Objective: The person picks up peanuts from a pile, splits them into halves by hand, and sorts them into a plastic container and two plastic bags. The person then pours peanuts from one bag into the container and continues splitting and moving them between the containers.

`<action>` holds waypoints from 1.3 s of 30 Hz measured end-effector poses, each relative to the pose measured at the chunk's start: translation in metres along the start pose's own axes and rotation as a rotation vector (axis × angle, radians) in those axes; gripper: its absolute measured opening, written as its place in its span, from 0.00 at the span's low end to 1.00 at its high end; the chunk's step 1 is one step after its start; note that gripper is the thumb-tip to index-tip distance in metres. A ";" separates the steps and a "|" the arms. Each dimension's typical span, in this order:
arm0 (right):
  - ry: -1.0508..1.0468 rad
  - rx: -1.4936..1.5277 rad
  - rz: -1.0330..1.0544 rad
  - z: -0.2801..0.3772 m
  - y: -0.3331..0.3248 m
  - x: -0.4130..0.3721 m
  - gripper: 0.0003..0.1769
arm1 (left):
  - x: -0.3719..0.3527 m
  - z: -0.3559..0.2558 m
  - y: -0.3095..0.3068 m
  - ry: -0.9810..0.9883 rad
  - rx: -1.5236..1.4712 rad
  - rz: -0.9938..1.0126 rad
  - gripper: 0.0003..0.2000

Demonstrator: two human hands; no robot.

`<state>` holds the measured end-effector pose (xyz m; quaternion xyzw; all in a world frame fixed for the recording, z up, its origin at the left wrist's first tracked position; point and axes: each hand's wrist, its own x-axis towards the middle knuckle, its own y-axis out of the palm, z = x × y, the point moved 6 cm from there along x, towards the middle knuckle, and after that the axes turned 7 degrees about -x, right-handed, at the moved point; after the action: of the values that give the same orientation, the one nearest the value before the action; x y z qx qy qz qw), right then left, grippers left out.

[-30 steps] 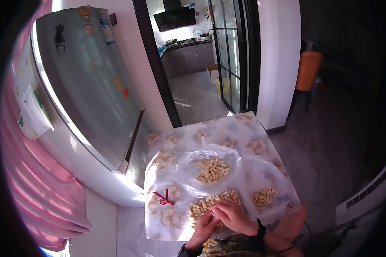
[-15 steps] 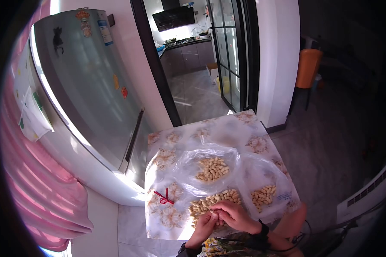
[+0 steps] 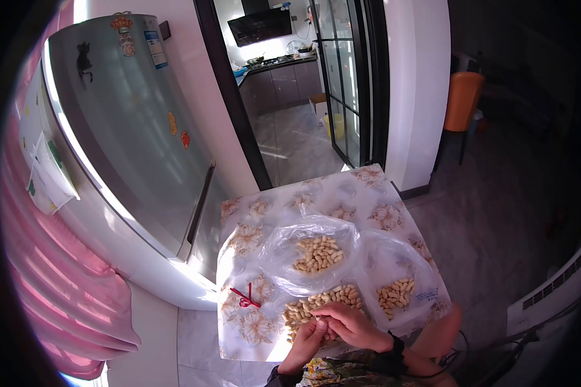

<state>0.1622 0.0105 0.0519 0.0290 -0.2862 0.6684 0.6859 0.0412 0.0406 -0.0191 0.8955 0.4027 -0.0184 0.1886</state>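
Note:
My left hand (image 3: pixel 311 340) and my right hand (image 3: pixel 347 325) meet over the near heap of unshelled peanuts (image 3: pixel 332 295), by the table's front edge. The fingers of both are closed and pinched together at the tips. Whatever lies between them is too small and too covered to make out. My hands hide the front part of the heap. Farther back, a clear plastic bag (image 3: pixel 277 248) lies spread with more peanuts (image 3: pixel 319 253) on it. To the right, a second plastic bag (image 3: pixel 373 248) holds a smaller group of peanuts (image 3: pixel 396 294).
The table has a flowered cloth (image 3: pixel 252 326). A red ribbon (image 3: pixel 246 297) lies at its left side. The refrigerator (image 3: pixel 129 129) stands close on the left, beside a pink curtain (image 3: pixel 77 303). Behind the table a glass door (image 3: pixel 342 84) opens to a kitchen. An orange chair (image 3: pixel 463 102) stands at the right.
Both hands stay pinched together over the near heap, with only slight finger movement. The view has shifted very slightly. The peanuts and bags look the same.

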 end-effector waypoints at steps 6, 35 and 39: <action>0.235 0.222 0.023 -0.018 0.006 -0.010 0.10 | 0.000 -0.003 0.001 0.020 0.015 0.020 0.25; 0.138 -0.052 -0.154 -0.001 -0.012 -0.011 0.08 | -0.003 -0.005 -0.005 0.014 -0.026 -0.063 0.25; 0.199 -0.006 -0.144 -0.005 -0.011 -0.012 0.08 | -0.004 -0.010 -0.001 0.023 -0.015 -0.066 0.25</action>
<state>0.1746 0.0004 0.0463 -0.0188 -0.2161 0.6160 0.7573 0.0368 0.0421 -0.0094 0.8805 0.4342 -0.0111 0.1899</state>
